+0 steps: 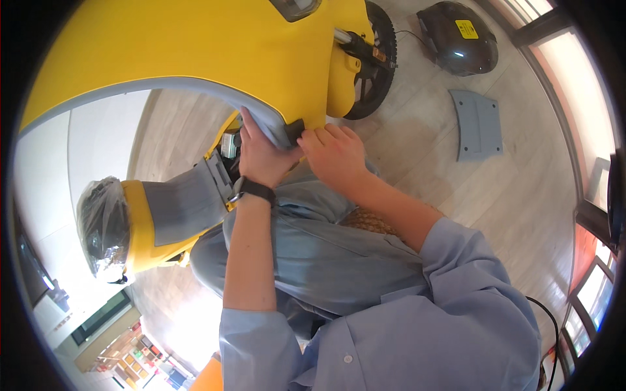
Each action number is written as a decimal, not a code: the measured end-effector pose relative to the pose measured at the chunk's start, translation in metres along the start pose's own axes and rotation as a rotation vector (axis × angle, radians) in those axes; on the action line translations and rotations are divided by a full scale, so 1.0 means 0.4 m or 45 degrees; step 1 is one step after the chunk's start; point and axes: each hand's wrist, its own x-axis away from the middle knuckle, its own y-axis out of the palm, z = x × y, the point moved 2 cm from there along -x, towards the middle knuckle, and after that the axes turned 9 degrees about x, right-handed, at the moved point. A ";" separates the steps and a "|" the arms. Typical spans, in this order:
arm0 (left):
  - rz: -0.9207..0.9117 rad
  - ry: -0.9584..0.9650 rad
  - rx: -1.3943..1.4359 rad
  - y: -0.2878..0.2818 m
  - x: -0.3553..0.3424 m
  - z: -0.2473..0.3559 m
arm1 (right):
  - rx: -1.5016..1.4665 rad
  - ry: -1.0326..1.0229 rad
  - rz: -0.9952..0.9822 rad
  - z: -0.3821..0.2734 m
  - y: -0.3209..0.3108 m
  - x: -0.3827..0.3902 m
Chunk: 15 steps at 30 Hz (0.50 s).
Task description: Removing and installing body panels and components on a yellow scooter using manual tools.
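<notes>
The left hand (264, 158), thumb spread, and right hand (336, 155), curled, are seemingly working grey trim (267, 120); I can't tell either's grip; next is likely needing steadiness.

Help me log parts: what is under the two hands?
Grey trim shows beside the left hand; a black piece shows by the right hand. What the hands cover cannot be seen.
</notes>
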 end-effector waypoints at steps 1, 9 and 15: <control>0.084 0.041 0.006 0.006 -0.007 0.006 | 0.007 0.027 0.001 -0.008 0.000 -0.002; 0.080 -0.034 0.123 0.008 -0.007 0.028 | -0.004 0.154 -0.047 -0.007 0.000 0.000; 0.044 -0.072 0.076 0.017 0.000 0.031 | -0.093 0.230 -0.089 0.013 -0.019 0.000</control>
